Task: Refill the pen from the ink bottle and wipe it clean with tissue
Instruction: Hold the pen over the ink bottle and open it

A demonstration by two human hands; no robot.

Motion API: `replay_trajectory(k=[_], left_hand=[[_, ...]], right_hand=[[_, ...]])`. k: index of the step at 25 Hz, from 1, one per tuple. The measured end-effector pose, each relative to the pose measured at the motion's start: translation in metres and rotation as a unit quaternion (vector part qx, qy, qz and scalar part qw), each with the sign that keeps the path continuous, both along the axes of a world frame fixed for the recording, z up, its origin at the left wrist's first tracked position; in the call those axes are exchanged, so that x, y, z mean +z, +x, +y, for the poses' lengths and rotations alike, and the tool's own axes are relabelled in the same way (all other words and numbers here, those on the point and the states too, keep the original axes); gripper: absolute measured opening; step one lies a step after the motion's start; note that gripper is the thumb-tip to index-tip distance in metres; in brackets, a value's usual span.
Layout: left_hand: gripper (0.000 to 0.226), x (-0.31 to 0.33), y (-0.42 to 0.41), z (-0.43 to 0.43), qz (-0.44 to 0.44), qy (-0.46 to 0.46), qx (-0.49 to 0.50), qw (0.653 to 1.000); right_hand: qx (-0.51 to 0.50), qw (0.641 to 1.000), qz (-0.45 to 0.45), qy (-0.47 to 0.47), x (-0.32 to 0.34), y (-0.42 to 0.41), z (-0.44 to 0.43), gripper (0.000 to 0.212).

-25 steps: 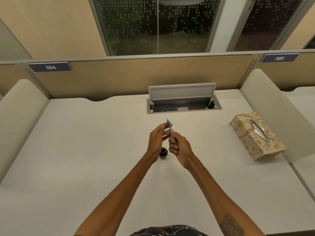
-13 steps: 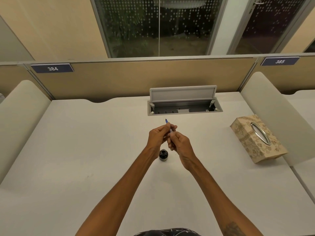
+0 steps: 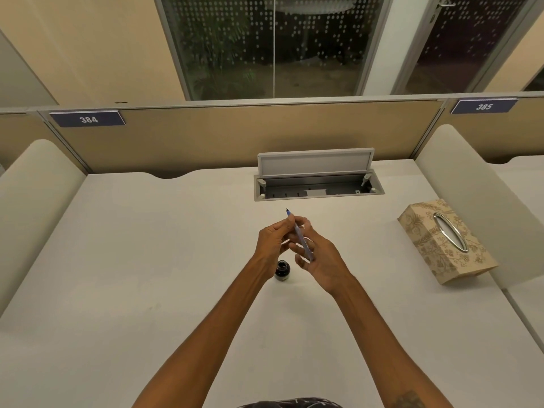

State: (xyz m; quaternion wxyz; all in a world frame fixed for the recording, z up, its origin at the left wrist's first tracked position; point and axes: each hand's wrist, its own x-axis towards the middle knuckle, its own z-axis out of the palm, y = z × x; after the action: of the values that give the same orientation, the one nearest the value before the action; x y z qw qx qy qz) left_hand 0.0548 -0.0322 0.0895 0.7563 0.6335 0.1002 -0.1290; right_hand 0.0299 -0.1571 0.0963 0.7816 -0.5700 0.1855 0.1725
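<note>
A pen (image 3: 299, 237) is held above the desk (image 3: 147, 260), pinched by the left hand (image 3: 272, 242) and the right hand (image 3: 319, 260), nib pointed far. An open ink bottle (image 3: 282, 270) is placed between the wrists; a tissue box (image 3: 441, 242) is set at the right.

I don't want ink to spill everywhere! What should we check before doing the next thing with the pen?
1. Pen held firmly: ok, the left hand and right hand both pinch it.
2. Ink bottle open: ok, no lid on it.
3. Bottle upright on the desk: ok.
4. Bottle easy to reach: ok, it sits just below the hands.
5. Tissue box nearby: ok, on the desk to the right.
6. Tissues inside the box: cannot tell, none sticks out.
</note>
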Motion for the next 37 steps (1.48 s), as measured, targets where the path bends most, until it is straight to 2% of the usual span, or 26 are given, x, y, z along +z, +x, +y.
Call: replay_trajectory(k=[4,8,11,16,18,21,24,28,31,37], left_hand=[[0.043,0.0001,-0.0021,0.0005,-0.01,-0.016,-0.012,1.0],[0.043,0.0012,-0.0016,0.0004,0.002,-0.002,0.005,1.0],[0.04,0.0028,-0.002,0.0019,-0.012,-0.015,0.0,1.0],[0.04,0.0037,-0.0011,0.0017,-0.012,-0.009,0.014,1.0],[0.04,0.0045,-0.0014,0.001,-0.017,-0.015,0.015,1.0],[0.04,0.0052,-0.0012,0.0004,-0.015,-0.007,0.017,1.0],[0.039,0.0041,-0.0017,0.0007,-0.021,-0.015,0.017,1.0],[0.04,0.0029,-0.0007,0.0008,-0.012,-0.008,0.021,1.0],[0.04,0.0021,-0.0013,0.001,-0.017,-0.012,0.02,1.0],[0.038,0.0019,-0.0007,0.002,-0.015,-0.021,0.026,0.999]], right_hand=[[0.012,1.0,-0.02,0.019,-0.0033,0.0015,-0.0003,0.029],[0.011,1.0,0.017,0.019,-0.0039,0.0001,0.0015,0.032],[0.016,0.999,0.018,0.027,-0.0033,-0.0001,0.0004,0.022],[0.022,0.998,0.04,0.045,0.0013,-0.0014,-0.0017,0.031],[0.032,0.998,0.032,0.038,0.0014,-0.0019,-0.0026,0.027],[0.039,0.998,0.033,0.03,-0.0002,-0.0024,-0.0021,0.032],[0.035,0.998,0.022,0.04,-0.0002,-0.0022,-0.0036,0.025],[0.041,0.998,0.03,0.036,0.0001,-0.0018,-0.0003,0.03],[0.043,0.998,0.021,0.038,0.0009,-0.0024,-0.0004,0.024],[0.051,0.998,0.021,0.024,-0.0033,-0.0027,-0.0034,0.025]])
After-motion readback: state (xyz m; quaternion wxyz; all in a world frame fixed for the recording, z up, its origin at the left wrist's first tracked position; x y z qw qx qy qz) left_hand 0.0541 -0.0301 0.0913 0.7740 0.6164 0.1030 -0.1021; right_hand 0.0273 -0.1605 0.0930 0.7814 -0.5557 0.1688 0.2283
